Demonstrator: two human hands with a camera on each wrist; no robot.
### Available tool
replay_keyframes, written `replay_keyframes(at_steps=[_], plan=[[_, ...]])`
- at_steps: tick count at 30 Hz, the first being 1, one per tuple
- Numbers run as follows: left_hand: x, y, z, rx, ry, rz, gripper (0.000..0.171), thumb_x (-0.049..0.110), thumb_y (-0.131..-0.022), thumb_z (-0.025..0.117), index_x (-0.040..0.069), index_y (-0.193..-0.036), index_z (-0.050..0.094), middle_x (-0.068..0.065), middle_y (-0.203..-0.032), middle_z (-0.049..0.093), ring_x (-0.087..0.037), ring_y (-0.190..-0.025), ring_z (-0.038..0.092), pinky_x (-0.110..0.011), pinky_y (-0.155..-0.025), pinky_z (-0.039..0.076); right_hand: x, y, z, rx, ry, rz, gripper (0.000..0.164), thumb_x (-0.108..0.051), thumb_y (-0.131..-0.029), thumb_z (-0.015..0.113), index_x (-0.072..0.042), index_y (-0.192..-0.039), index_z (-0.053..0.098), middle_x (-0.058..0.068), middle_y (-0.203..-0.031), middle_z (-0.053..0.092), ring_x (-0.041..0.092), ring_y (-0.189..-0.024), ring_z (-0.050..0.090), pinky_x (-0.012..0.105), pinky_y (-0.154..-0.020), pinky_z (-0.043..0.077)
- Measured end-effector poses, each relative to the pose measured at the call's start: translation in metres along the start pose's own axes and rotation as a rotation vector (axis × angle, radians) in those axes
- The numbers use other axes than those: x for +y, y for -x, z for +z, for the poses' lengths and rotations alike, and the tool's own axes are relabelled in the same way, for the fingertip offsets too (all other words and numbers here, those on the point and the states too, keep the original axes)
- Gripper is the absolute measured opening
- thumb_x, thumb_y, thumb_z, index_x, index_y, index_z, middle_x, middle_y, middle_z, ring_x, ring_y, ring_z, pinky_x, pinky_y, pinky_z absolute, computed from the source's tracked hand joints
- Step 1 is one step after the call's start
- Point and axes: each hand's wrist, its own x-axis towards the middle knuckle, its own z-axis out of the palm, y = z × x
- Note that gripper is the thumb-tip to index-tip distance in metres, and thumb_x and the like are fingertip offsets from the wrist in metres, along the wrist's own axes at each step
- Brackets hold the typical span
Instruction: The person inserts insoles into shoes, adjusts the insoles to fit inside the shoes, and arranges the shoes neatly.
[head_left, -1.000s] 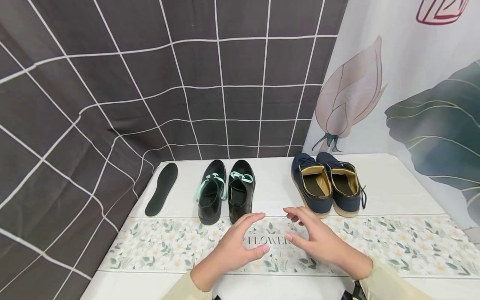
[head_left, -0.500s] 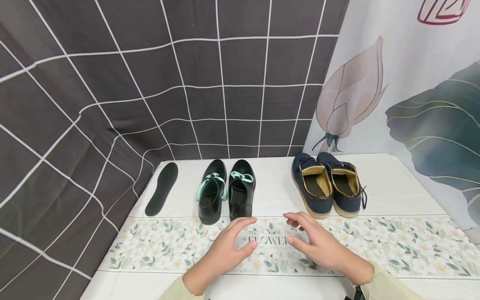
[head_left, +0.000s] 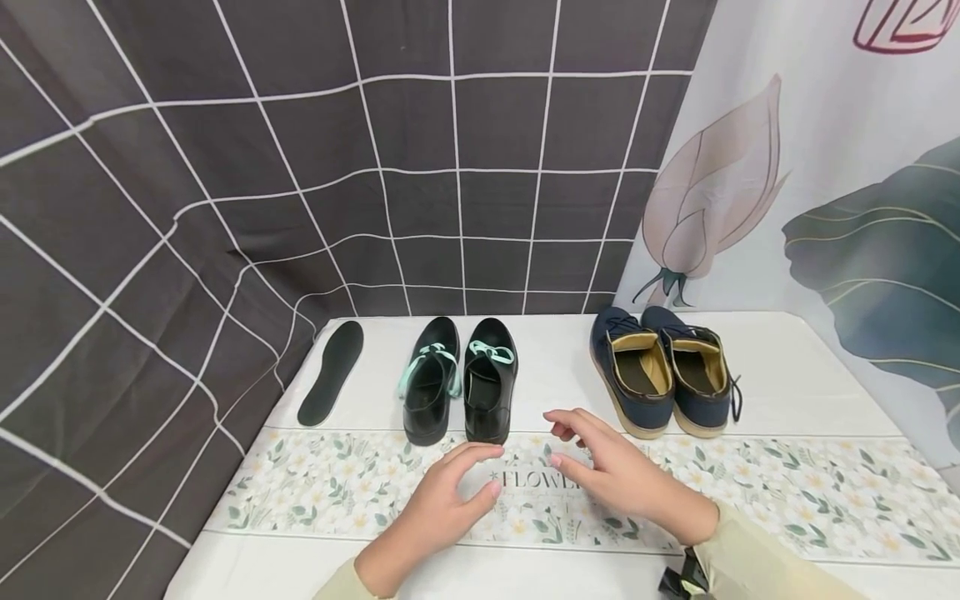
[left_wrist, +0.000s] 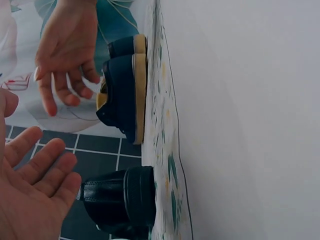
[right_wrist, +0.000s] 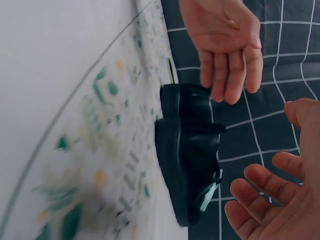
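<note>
My left hand (head_left: 446, 500) hovers over the floral strip just in front of two black shoes with mint-green laces, the left one (head_left: 429, 398) and the right one (head_left: 490, 398). Its fingers are relaxed and hold nothing. To the right, my right hand (head_left: 611, 467) hangs in front of a pair of navy shoes with tan linings, the left navy shoe (head_left: 645, 414) and the right navy shoe (head_left: 701, 414). That hand is likewise loosely bent, with nothing in it. Both wrist views show the palms facing each other, apart from the shoes.
A flat black insole (head_left: 331, 375) lies at the table's far left. The white table (head_left: 555, 350) carries a printed floral band (head_left: 315, 487). Behind it hangs a dark gridded curtain (head_left: 495, 208), and a flower-printed white one (head_left: 757, 275) at the right.
My left hand has drawn back and to the left, away from the black shoes. The right hand has shifted left. The head view has turned slightly; shoes and insole stay put.
</note>
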Motion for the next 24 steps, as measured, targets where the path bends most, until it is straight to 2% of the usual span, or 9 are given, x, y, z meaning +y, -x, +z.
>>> replay_keyframes(at_steps=[8, 13, 18, 24], plan=[[-0.003, 0.013, -0.005, -0.028, -0.013, 0.023, 0.026, 0.020, -0.093, 0.070, 0.014, -0.118, 0.070, -0.002, -0.124, 0.073, -0.021, -0.119, 0.065, -0.052, -0.103, 0.053, -0.016, -0.035, 0.010, -0.061, 0.009, -0.075, 0.049, -0.039, -0.101, 0.060, -0.018, -0.144, 0.049, 0.000, -0.120, 0.063, 0.016, -0.112, 0.060, 0.047, -0.089, 0.057], [-0.003, 0.019, -0.007, -0.042, -0.014, 0.034, 0.020, 0.022, -0.095, 0.068, 0.017, -0.115, 0.070, -0.002, -0.120, 0.074, -0.018, -0.114, 0.067, -0.049, -0.098, 0.056, -0.024, -0.052, 0.014, -0.091, -0.030, -0.085, 0.051, -0.043, -0.102, 0.056, -0.015, -0.144, 0.050, 0.008, -0.124, 0.065, 0.018, -0.114, 0.059, 0.048, -0.085, 0.058], [-0.004, 0.025, -0.010, -0.050, -0.019, 0.009, 0.021, 0.020, -0.095, 0.069, 0.016, -0.116, 0.070, 0.000, -0.121, 0.074, -0.017, -0.115, 0.066, -0.046, -0.095, 0.059, -0.029, -0.066, 0.019, -0.097, -0.019, -0.111, 0.051, -0.044, -0.102, 0.055, -0.013, -0.143, 0.051, 0.009, -0.124, 0.066, 0.018, -0.114, 0.060, 0.046, -0.088, 0.057], [-0.004, 0.029, -0.014, -0.056, -0.007, -0.059, 0.028, 0.018, -0.094, 0.069, 0.016, -0.121, 0.068, 0.002, -0.124, 0.072, -0.016, -0.119, 0.065, -0.049, -0.097, 0.057, -0.035, -0.077, 0.025, -0.113, -0.007, -0.129, 0.048, -0.038, -0.101, 0.059, -0.012, -0.141, 0.053, 0.009, -0.123, 0.066, 0.018, -0.111, 0.060, 0.045, -0.089, 0.057]])
